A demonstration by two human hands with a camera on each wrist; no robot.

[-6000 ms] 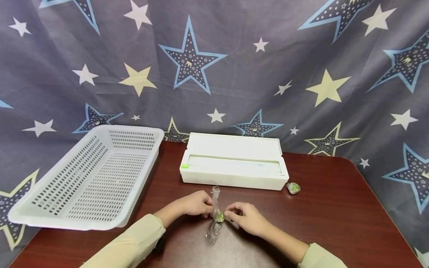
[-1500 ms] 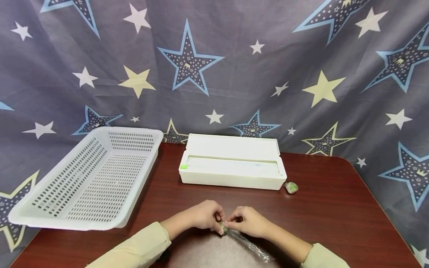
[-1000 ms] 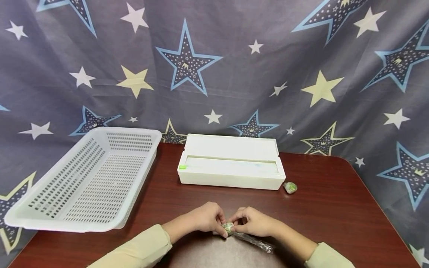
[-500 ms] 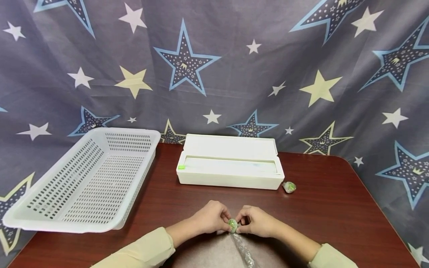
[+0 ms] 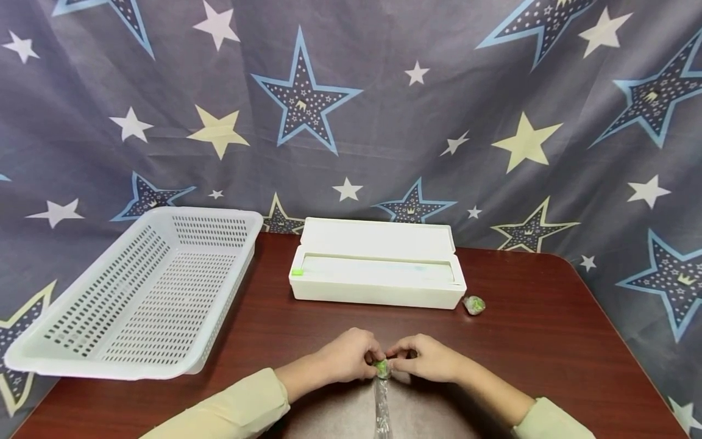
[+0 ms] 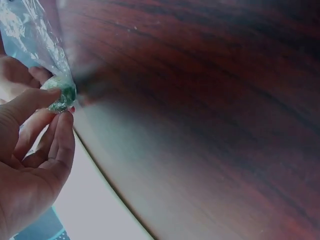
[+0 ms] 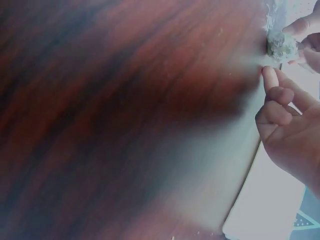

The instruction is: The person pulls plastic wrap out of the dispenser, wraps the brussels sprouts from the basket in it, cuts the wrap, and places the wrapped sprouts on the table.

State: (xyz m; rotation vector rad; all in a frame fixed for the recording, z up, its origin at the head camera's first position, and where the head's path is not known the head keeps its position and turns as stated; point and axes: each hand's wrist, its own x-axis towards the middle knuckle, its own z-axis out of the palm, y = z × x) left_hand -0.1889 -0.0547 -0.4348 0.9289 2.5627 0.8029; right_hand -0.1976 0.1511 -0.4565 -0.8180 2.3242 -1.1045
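Note:
A small green lump [image 5: 382,369] wrapped in clear plastic film sits low over the table, in the middle front of the head view. My left hand [image 5: 351,355] pinches it between thumb and fingers; the left wrist view shows the thumb on the wrapped lump [image 6: 62,94]. A long twisted tail of film [image 5: 382,408] runs from it toward me. Close on the other side is my right hand [image 5: 425,358], thumb and forefinger extended. In the right wrist view a small gap separates the right fingertips [image 7: 268,75] from the lump [image 7: 281,46].
A long white box [image 5: 378,286] with its lid up and a green tab at its left end stands behind the hands. Another film-wrapped green lump [image 5: 474,305] lies by its right end. On the left stands a big white perforated basket [image 5: 189,360].
Over the last seconds the film has been gathered and twisted into one tail, which swung from the right to point straight toward me. My right fingers have come off the lump; the left keeps its pinch.

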